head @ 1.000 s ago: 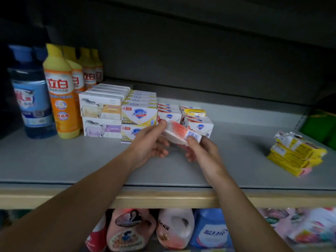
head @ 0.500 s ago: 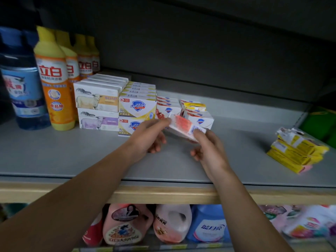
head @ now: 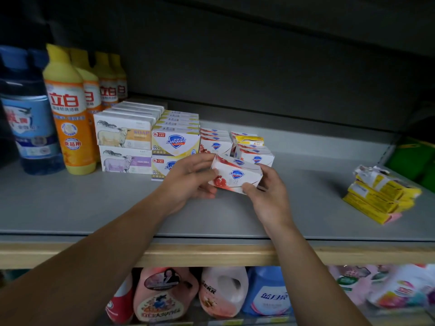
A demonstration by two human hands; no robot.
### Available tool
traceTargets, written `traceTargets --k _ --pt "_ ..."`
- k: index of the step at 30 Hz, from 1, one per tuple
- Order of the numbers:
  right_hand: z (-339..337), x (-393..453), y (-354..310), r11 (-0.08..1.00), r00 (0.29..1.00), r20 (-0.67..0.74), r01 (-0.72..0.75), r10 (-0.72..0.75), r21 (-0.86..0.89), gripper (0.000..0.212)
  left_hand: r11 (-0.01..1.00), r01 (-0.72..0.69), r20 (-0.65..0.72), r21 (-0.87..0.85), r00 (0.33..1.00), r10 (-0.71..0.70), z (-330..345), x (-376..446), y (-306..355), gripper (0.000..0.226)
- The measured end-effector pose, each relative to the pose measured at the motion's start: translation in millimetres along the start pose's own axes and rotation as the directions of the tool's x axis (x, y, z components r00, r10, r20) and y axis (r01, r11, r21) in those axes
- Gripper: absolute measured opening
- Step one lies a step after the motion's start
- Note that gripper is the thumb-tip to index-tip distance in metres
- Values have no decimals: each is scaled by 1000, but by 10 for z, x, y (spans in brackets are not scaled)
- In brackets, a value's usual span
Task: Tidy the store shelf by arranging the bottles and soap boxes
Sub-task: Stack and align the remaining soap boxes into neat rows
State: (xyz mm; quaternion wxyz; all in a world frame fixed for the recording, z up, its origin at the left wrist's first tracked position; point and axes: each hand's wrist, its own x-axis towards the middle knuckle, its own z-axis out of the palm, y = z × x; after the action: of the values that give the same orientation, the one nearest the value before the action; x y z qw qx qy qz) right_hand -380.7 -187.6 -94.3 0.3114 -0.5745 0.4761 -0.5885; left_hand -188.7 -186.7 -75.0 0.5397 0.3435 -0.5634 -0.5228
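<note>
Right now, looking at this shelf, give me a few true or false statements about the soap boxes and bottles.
1. Both hands hold one white and red soap box. True.
2. The yellow bottles lie on their sides. False: they stand upright.
3. The sheep-print boxes sit stacked beside the yellow bottles. True.
4. The yellow packets are stacked left of the bottles. False: they are far right on the shelf.

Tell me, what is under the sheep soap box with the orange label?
Under the orange-label sheep box lies a purple-label sheep box, resting on the shelf. Similar boxes continue behind; the lower ones there are covered.
</note>
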Motion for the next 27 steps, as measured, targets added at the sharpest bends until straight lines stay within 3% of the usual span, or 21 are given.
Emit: traceTargets --k 9,16,18,21,23,27 --pt "24 -52 -76 952 991 70 128 -113 -278 51 997 -46 -103 62 993 53 45 -11 21 16" --pt "-14 -37 -41 980 993 41 117 -112 -160 45 1000 18 -95 -13 995 -19 39 -25 74 12" --pt "-12 -39 -39 991 996 3 92 -92 -101 43 993 -8 -133 121 991 24 48 -31 60 11" --pt "-2 -38 -21 997 999 3 48 -48 -60 43 844 -47 -169 534 972 161 105 -43 -1 16" --pt "12 -29 -4 999 999 36 5 -3 -36 42 714 -80 -144 695 958 248 150 -65 -21 26" --pt "8 -5 -49 998 999 -7 -39 39 41 39 339 -203 34 919 895 444 221 -51 36 47"
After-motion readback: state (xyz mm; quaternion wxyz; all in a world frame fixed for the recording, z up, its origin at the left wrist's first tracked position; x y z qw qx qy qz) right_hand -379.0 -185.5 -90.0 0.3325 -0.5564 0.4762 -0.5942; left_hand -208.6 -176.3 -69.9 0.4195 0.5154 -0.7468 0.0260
